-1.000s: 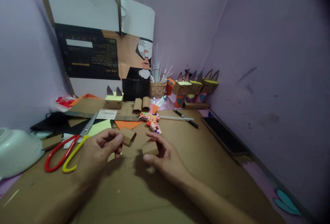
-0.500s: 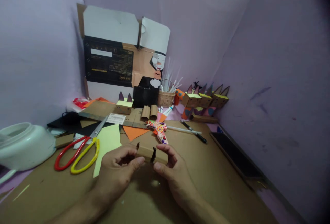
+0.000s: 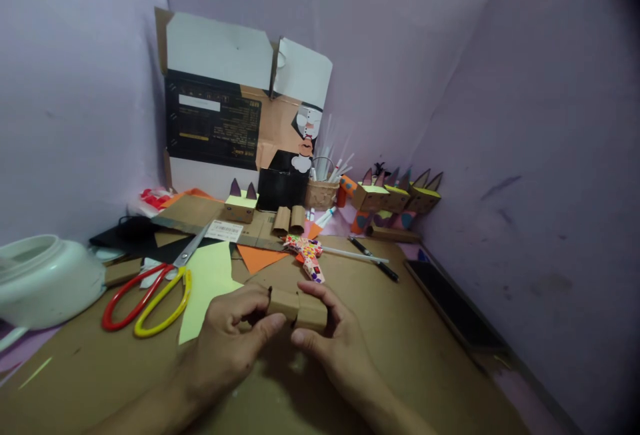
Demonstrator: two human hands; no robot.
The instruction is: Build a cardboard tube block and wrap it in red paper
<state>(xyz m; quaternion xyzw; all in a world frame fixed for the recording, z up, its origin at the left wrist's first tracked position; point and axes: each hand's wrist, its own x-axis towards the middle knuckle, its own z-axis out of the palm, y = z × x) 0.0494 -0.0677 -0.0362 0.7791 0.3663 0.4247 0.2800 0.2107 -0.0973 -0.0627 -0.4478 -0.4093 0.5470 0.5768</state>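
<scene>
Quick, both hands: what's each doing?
Left hand: closed on a small cardboard piece.
Right hand: closed on another cardboard piece.

I'm seeing dim light, my right hand (image 3: 340, 335) is casting a soft shadow, and the upper right corner is blackening.

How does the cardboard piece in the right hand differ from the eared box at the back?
The cardboard piece looks plain brown; the eared box has a pale yellow-green top, pointed ears and eyes on its front. The piece is gripped by the right hand; the box sits untouched on flattened cardboard. Both have brown sides.
</scene>
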